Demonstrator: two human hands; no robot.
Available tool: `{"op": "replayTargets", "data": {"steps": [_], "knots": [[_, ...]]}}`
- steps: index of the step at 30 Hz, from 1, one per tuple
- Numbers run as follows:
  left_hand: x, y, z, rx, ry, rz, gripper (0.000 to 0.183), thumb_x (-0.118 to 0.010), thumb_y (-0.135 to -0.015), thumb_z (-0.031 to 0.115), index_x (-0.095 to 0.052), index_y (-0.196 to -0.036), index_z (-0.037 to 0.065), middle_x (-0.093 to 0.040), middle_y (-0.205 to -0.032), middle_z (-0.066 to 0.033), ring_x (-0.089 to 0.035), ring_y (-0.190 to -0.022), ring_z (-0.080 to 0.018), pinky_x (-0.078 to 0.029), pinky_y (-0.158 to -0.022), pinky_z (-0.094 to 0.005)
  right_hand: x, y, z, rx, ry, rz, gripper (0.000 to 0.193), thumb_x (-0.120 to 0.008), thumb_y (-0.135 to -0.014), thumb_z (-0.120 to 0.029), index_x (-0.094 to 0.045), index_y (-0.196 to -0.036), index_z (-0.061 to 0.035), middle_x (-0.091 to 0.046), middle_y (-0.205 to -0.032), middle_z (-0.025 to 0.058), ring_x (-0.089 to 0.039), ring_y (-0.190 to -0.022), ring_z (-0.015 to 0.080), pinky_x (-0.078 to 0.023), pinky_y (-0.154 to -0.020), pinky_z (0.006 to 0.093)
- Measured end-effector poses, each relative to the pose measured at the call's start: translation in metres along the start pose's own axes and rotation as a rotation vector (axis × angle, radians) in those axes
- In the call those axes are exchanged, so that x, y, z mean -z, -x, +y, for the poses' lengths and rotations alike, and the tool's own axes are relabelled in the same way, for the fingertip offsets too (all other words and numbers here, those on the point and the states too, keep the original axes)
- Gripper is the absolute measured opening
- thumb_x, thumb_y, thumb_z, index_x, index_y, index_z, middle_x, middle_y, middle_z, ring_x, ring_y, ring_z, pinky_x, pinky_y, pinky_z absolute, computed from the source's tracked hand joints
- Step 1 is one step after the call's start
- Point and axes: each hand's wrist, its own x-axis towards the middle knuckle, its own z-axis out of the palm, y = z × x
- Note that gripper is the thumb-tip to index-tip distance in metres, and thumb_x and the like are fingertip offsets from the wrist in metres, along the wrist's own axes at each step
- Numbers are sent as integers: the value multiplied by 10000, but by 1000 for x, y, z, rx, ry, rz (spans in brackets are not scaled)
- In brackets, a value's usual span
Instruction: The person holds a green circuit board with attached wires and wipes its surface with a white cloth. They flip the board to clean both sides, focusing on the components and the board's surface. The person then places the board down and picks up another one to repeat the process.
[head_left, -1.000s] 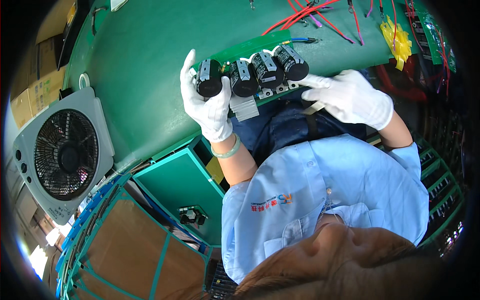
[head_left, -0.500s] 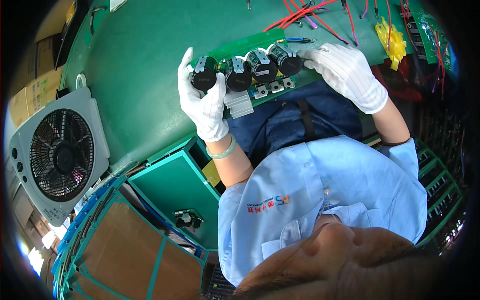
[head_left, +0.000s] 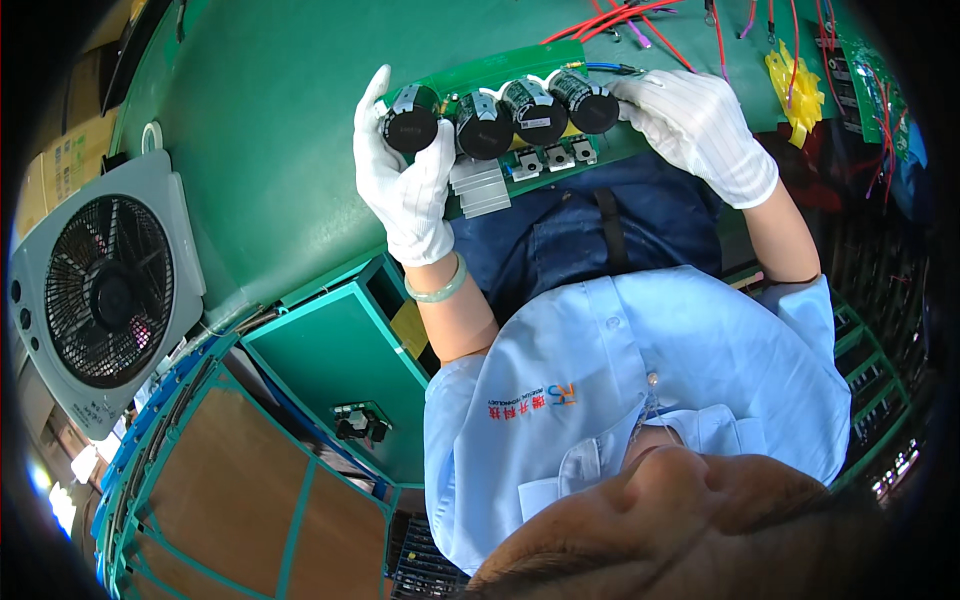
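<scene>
A green circuit board [head_left: 480, 72] is held tilted over the near edge of the green worktop. Along it stands a row of several black cylindrical capacitors [head_left: 483, 128], with a finned silver heat sink [head_left: 481, 187] below them. My left hand [head_left: 405, 180], in a white glove, grips the board's left end, thumb and fingers around the leftmost capacitor. My right hand [head_left: 690, 125], gloved too, has its fingers pressed together at the board's right end, beside the last capacitor. A short blue wire [head_left: 608, 67] with a lug sticks out there; the right fingertips are partly hidden.
Red wires [head_left: 625, 15] lie at the worktop's back edge. Yellow strips [head_left: 797, 95] and another board with wires [head_left: 870, 90] are at the right. A grey box fan [head_left: 115, 290] stands at the left. A small board [head_left: 362, 424] rests on a green surface lower down.
The whole view has shifted slightly. Both hands stay at the two ends of the circuit board, which sits a little higher in the picture. The hold looks the same.
</scene>
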Motion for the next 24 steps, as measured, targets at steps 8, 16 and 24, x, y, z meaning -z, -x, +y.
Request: {"op": "replayTargets", "data": {"steps": [8,16,24], "knots": [[-2,0,10,3,-69,9,643,-736,-711,-41,-518,-1316,-33,-614,-1080,-86,-601,-886,-132,-501,-847,-261,-7,-2,5,21,-78,-39,143,-667,-851,-204,-680,-912,-76,-626,-750,79,-615,-671,290,-480,-566,375],[-2,0,12,-32,-115,6,651,-744,-723,-15,-523,-1334,-10,-627,-993,-66,-601,-857,-119,-502,-827,-249,-25,-3,-5,-30,-47,8,209,-714,-822,-252,-642,-775,-61,-613,-698,88,-607,-620,288,-471,-548,388],[-1,0,9,-89,-157,-15,624,-750,-743,-1,-531,-1327,-4,-639,-1000,-75,-608,-893,-122,-501,-849,-256,17,3,-76,123,-35,22,303,-835,-699,-332,-613,-699,-125,-493,-582,-7,-513,-502,149,-367,-478,284]]}}
